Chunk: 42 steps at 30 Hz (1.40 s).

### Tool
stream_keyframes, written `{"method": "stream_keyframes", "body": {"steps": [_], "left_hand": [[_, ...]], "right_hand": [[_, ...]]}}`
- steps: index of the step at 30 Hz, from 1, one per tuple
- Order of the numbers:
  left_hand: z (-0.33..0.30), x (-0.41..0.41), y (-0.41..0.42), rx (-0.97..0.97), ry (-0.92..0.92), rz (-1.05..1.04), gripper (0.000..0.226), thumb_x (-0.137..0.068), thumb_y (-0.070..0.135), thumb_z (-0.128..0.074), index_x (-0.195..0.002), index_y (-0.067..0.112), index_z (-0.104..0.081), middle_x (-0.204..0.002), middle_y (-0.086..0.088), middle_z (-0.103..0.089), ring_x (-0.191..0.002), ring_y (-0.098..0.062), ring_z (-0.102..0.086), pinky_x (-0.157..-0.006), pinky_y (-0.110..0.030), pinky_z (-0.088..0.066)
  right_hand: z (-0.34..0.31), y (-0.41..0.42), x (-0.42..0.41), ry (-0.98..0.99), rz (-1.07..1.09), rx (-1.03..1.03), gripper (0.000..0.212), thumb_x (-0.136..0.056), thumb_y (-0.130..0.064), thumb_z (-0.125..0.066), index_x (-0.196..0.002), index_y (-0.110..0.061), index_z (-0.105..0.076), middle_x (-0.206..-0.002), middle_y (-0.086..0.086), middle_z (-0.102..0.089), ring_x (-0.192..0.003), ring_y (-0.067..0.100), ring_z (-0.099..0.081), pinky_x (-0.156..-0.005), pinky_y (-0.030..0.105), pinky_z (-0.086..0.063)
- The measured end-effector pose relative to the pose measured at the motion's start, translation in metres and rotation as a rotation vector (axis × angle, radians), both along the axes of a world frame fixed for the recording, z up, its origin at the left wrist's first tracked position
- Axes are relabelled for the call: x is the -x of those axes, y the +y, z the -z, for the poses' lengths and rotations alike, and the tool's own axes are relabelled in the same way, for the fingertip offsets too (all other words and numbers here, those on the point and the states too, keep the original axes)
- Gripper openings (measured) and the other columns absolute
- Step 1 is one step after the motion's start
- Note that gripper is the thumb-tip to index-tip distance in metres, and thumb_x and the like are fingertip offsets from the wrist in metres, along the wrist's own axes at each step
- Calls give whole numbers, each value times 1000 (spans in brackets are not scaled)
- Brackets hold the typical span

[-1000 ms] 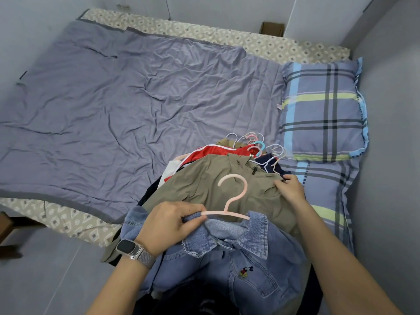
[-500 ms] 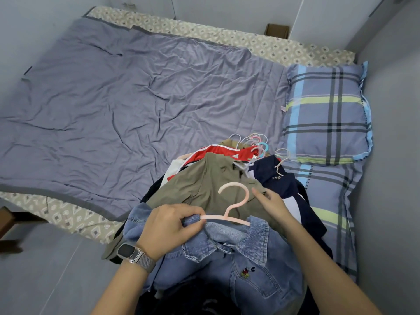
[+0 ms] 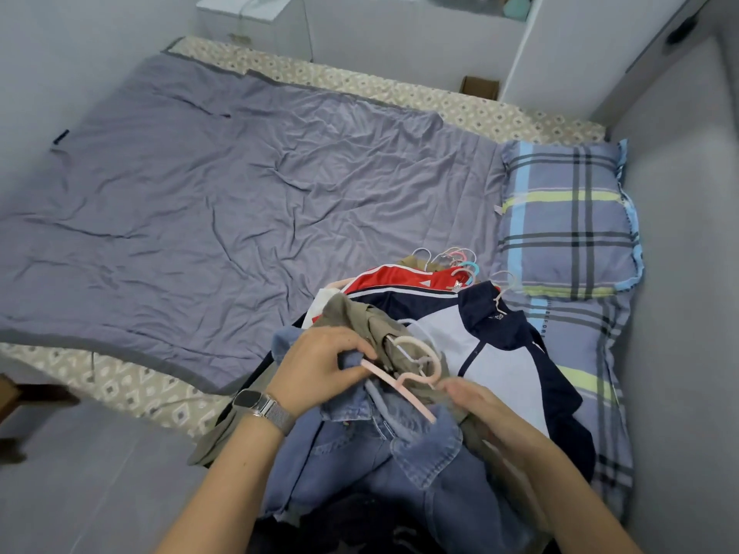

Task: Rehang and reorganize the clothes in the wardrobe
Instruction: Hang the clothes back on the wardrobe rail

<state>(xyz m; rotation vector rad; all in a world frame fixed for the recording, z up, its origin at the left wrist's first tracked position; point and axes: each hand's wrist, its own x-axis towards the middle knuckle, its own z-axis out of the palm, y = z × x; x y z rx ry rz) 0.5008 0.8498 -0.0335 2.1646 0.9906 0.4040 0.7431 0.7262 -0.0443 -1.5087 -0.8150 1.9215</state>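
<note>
A pile of clothes on hangers lies at the near edge of the bed [image 3: 240,185], just left of the two plaid pillows. On top of the pile nearest the camera is one denim shirt [image 3: 404,445] carrying one pink hanger [image 3: 404,383]. The left hand [image 3: 316,369], with one watch [image 3: 256,401] on its wrist, has its fingers curled, pinching the denim collar together with the left end of the pink hanger. The right hand [image 3: 480,405] lies at the hanger's right side with its fingers bent at the hook's base and the olive cloth there; whether they pinch the hanger or the cloth I cannot tell.

One olive garment [image 3: 360,317] is bunched just behind the denim shirt, against the hook. Behind and right of it lies one navy and pale blue jacket [image 3: 492,353], spread open, on a white hanger. One red top [image 3: 400,279] with white stripes lies behind the jacket. At the far end of the pile a cluster of hanger hooks [image 3: 456,259] sticks out, white, pink and one teal; their exact count is unclear.

One pillow [image 3: 568,221] sits right of the hooks, the second [image 3: 588,353] right of the jacket and partly under it. One grey quilt [image 3: 200,217] covers the bed left of the pile.
</note>
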Motion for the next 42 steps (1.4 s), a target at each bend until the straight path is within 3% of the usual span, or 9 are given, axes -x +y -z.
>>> {"method": "stream_keyframes", "body": {"steps": [2,5,9,14,18,23,29,38,42], "left_hand": [[-2,9,-7,5,-23,20,14,-73,38,-71,-85,31,-71,-85,20,-69,-83,6,-62,-79,-26,-52],[1,30,-19,-2,-44,-10,12,-73,35,-72,-84,31,-71,-86,18,-69,-84,4,-62,-80,-29,-51],[2,80,-37,-26,-54,-94,15,-71,27,-73,-85,31,-70,-88,17,-68,-86,3,-61,-80,-32,-50],[-12,157,-64,-23,-246,-383,26,-71,27,-75,-95,31,-65,-100,18,-58,-99,0,-55,-88,-24,-46],[-41,221,-92,-76,-355,-755,28,-70,26,-79,-77,22,-52,-81,9,-50,-74,-6,-48,-68,-13,-39],[-83,283,-150,486,-627,-661,27,-95,32,-51,-78,20,-69,-71,-4,-67,-57,-14,-61,-59,-29,-49],[-109,363,-207,749,-1161,-1016,42,-100,26,-38,-112,-10,-58,-93,-21,-70,-85,-26,-69,-73,-30,-58],[-133,383,-297,286,-1796,-1501,35,-90,15,-47,-108,-12,-60,-105,-28,-67,-84,-25,-70,-64,-27,-57],[-136,381,-326,12,-1932,-1683,33,-91,10,-46,-113,-13,-54,-103,-26,-68,-91,-29,-70,-67,-32,-59]], "right_hand": [[-13,6,24,-26,-98,-31,66,-69,-56,-75,-122,-21,-57,-122,-11,-62,-111,3,-59,-90,19,-45],[-17,11,71,-163,-117,-84,19,-75,-20,-79,-84,-13,-63,-77,-12,-61,-76,3,-58,-70,10,-41],[-29,9,133,-401,-141,-139,36,-74,-17,-77,-48,-23,-53,-52,-12,-43,-53,3,-40,-54,16,-31],[-59,2,213,-430,-167,-161,25,-77,-18,-72,-63,-11,-53,-59,4,-41,-59,12,-39,-56,25,-29],[-104,11,283,-345,-191,-276,26,-80,-4,-67,-61,-7,-50,-56,0,-40,-53,7,-39,-53,19,-32],[-138,7,376,-212,-474,-445,51,-84,5,-63,-41,-21,-55,-47,-9,-47,-50,2,-40,-54,18,-34],[-147,-21,473,-63,-821,-443,42,-84,-10,-70,-47,-28,-62,-57,-2,-47,-60,13,-41,-64,26,-34],[-147,-62,547,29,-1233,-418,36,-72,-31,-79,-61,-2,-61,-60,9,-52,-59,17,-46,-61,28,-35],[-151,-70,565,-136,-1514,-657,34,-73,-34,-76,-52,-17,-56,-48,-6,-43,-47,6,-37,-52,23,-30]]}}
